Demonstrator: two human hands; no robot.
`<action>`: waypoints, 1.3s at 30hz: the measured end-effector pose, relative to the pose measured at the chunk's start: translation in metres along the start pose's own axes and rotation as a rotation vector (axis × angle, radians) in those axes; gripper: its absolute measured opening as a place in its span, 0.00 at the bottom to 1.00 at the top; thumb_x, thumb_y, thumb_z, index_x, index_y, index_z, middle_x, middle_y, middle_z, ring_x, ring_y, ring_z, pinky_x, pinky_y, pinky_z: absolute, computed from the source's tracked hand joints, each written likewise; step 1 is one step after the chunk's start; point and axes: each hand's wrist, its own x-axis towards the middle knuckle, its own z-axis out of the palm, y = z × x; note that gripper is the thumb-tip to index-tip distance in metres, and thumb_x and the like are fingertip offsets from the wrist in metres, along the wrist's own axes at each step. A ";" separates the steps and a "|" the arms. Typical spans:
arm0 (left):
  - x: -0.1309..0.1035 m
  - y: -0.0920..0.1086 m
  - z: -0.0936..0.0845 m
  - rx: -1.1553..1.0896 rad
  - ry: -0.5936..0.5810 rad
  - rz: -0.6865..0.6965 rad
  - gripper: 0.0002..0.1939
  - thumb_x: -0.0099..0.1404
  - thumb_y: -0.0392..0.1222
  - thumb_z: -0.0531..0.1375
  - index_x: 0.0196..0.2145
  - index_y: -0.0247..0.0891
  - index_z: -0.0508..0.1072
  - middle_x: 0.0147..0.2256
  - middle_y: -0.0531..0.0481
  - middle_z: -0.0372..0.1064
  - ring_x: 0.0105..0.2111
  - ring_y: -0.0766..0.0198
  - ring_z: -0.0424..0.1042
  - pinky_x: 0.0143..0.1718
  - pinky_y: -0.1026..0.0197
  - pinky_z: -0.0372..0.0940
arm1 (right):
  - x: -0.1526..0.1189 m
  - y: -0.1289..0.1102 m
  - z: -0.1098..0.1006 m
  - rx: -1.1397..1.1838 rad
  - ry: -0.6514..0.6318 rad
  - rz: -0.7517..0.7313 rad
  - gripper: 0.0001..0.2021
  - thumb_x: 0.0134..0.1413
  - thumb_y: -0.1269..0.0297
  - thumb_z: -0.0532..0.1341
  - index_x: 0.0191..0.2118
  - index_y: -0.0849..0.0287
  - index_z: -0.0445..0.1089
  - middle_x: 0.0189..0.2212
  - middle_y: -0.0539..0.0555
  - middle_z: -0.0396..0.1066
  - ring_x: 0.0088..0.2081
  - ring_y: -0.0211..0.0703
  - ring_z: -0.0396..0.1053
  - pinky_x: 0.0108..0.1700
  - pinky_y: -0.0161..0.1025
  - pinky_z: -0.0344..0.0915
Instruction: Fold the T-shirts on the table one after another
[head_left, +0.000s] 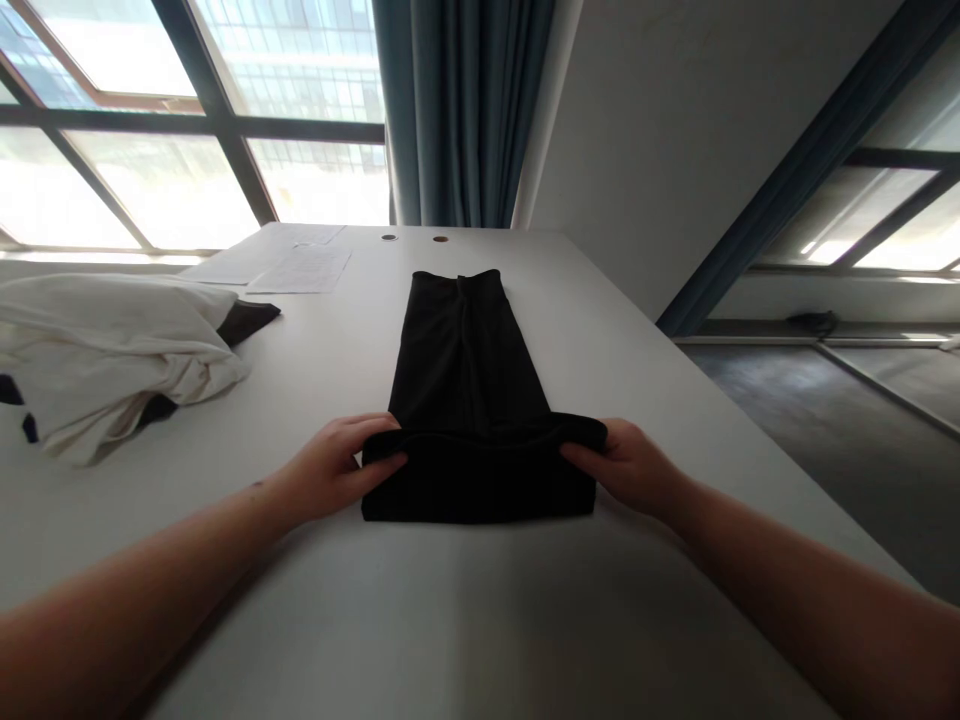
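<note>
A black garment (466, 350), perhaps trousers or a skirt, lies lengthwise on the white table (480, 620). Its near part is folded over on itself, and a raised seam or crease runs down the middle of the far part. My left hand (349, 462) pinches the left corner of the fold, thumb on top and fingers behind the cloth. At the opposite corner, my right hand (630, 462) grips the same edge, its thumb over the front and its fingers mostly hidden. Between the two hands the folded edge stands slightly raised.
A crumpled white cloth garment (120, 350) with dark parts lies at the left of the table. Papers (300, 265) rest near the far left edge, beside two round holes in the tabletop. Beyond stand a blue curtain (461, 110) and windows; grey floor (795, 420) shows at right.
</note>
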 end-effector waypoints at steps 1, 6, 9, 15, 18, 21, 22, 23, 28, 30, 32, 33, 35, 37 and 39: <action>0.004 -0.005 0.001 0.004 0.009 -0.031 0.12 0.71 0.49 0.58 0.36 0.39 0.73 0.31 0.51 0.73 0.28 0.65 0.70 0.29 0.64 0.65 | 0.008 0.005 0.002 0.020 0.004 0.035 0.26 0.61 0.41 0.62 0.27 0.61 0.73 0.24 0.51 0.71 0.27 0.40 0.68 0.30 0.36 0.65; 0.026 -0.034 0.007 0.026 0.007 -0.262 0.18 0.69 0.58 0.58 0.39 0.41 0.75 0.29 0.53 0.73 0.28 0.62 0.70 0.30 0.61 0.64 | 0.047 0.023 0.004 0.085 0.051 0.118 0.21 0.58 0.45 0.65 0.41 0.61 0.78 0.36 0.55 0.79 0.38 0.48 0.75 0.40 0.40 0.71; 0.035 -0.048 0.008 0.119 -0.021 -0.301 0.18 0.68 0.58 0.58 0.43 0.42 0.76 0.32 0.52 0.75 0.28 0.61 0.70 0.35 0.58 0.66 | 0.056 0.027 0.002 0.017 0.061 0.127 0.19 0.57 0.51 0.65 0.46 0.60 0.77 0.39 0.55 0.80 0.40 0.49 0.76 0.42 0.41 0.71; 0.037 -0.058 0.010 0.201 -0.022 -0.249 0.19 0.68 0.58 0.58 0.45 0.43 0.76 0.40 0.48 0.75 0.38 0.55 0.74 0.45 0.52 0.69 | 0.047 0.020 0.002 -0.254 0.037 0.157 0.17 0.58 0.56 0.62 0.50 0.56 0.76 0.35 0.52 0.78 0.33 0.44 0.72 0.39 0.40 0.67; 0.038 -0.052 0.004 0.134 -0.029 -0.194 0.19 0.69 0.57 0.57 0.47 0.42 0.75 0.45 0.45 0.75 0.42 0.54 0.74 0.45 0.53 0.69 | 0.052 0.011 -0.007 -0.268 -0.007 0.159 0.20 0.56 0.56 0.62 0.52 0.56 0.73 0.37 0.52 0.76 0.34 0.44 0.71 0.40 0.40 0.67; 0.051 -0.039 -0.007 0.082 -0.157 -0.204 0.22 0.70 0.59 0.54 0.52 0.44 0.73 0.48 0.47 0.77 0.41 0.56 0.75 0.42 0.56 0.69 | 0.071 -0.003 -0.024 -0.243 -0.203 0.174 0.27 0.55 0.50 0.66 0.58 0.55 0.69 0.43 0.53 0.77 0.40 0.47 0.73 0.45 0.42 0.69; 0.058 -0.033 -0.011 0.099 -0.226 -0.231 0.23 0.70 0.60 0.54 0.54 0.45 0.73 0.47 0.48 0.78 0.40 0.56 0.76 0.41 0.56 0.69 | 0.080 -0.007 -0.029 -0.241 -0.281 0.190 0.29 0.55 0.48 0.67 0.59 0.54 0.69 0.43 0.53 0.77 0.41 0.48 0.73 0.47 0.42 0.69; 0.067 -0.027 -0.013 0.142 -0.298 -0.262 0.25 0.70 0.62 0.54 0.56 0.46 0.72 0.46 0.49 0.79 0.38 0.56 0.76 0.40 0.56 0.68 | 0.089 -0.012 -0.033 -0.236 -0.341 0.207 0.30 0.54 0.47 0.68 0.60 0.53 0.69 0.44 0.54 0.77 0.43 0.48 0.74 0.48 0.43 0.70; 0.105 0.006 -0.002 0.501 -0.501 -0.322 0.35 0.66 0.71 0.57 0.59 0.46 0.72 0.38 0.44 0.79 0.39 0.46 0.78 0.40 0.52 0.67 | 0.120 -0.016 -0.028 -0.081 -0.427 0.280 0.32 0.52 0.52 0.72 0.62 0.53 0.69 0.49 0.57 0.77 0.47 0.49 0.75 0.53 0.44 0.70; 0.107 0.012 0.010 0.525 -0.503 -0.314 0.33 0.67 0.70 0.57 0.57 0.44 0.73 0.39 0.43 0.79 0.40 0.45 0.78 0.39 0.52 0.67 | 0.120 -0.011 -0.023 -0.035 -0.459 0.243 0.28 0.50 0.55 0.73 0.57 0.56 0.73 0.49 0.57 0.78 0.48 0.49 0.75 0.54 0.45 0.69; 0.104 0.012 0.018 0.498 -0.494 -0.291 0.29 0.68 0.67 0.58 0.56 0.44 0.73 0.40 0.43 0.79 0.41 0.46 0.78 0.39 0.54 0.67 | 0.114 -0.004 -0.021 0.037 -0.490 0.178 0.22 0.49 0.58 0.73 0.50 0.58 0.75 0.48 0.56 0.77 0.51 0.49 0.74 0.56 0.45 0.68; 0.101 0.011 0.020 0.477 -0.495 -0.271 0.27 0.68 0.65 0.59 0.54 0.44 0.73 0.41 0.44 0.78 0.41 0.47 0.78 0.38 0.55 0.66 | 0.110 -0.002 -0.022 0.088 -0.507 0.150 0.21 0.49 0.58 0.72 0.49 0.59 0.76 0.48 0.56 0.77 0.51 0.48 0.74 0.57 0.45 0.68; 0.095 0.011 0.018 0.409 -0.521 -0.195 0.23 0.68 0.61 0.61 0.51 0.43 0.74 0.40 0.46 0.78 0.39 0.50 0.77 0.36 0.57 0.65 | 0.103 0.000 -0.025 0.195 -0.543 0.106 0.20 0.51 0.59 0.72 0.49 0.60 0.76 0.48 0.56 0.78 0.50 0.47 0.74 0.56 0.44 0.69; 0.092 0.013 0.009 0.304 -0.551 -0.094 0.17 0.68 0.56 0.62 0.47 0.43 0.74 0.38 0.48 0.77 0.37 0.55 0.76 0.34 0.59 0.63 | 0.098 -0.003 -0.029 0.262 -0.575 0.053 0.21 0.53 0.59 0.72 0.51 0.60 0.75 0.48 0.56 0.77 0.49 0.45 0.75 0.54 0.43 0.70; 0.090 0.016 -0.002 0.182 -0.559 0.000 0.13 0.68 0.52 0.62 0.45 0.42 0.74 0.38 0.50 0.76 0.35 0.58 0.74 0.33 0.60 0.63 | 0.095 -0.009 -0.033 0.280 -0.611 -0.017 0.20 0.55 0.59 0.72 0.52 0.60 0.76 0.49 0.57 0.77 0.51 0.45 0.75 0.56 0.43 0.69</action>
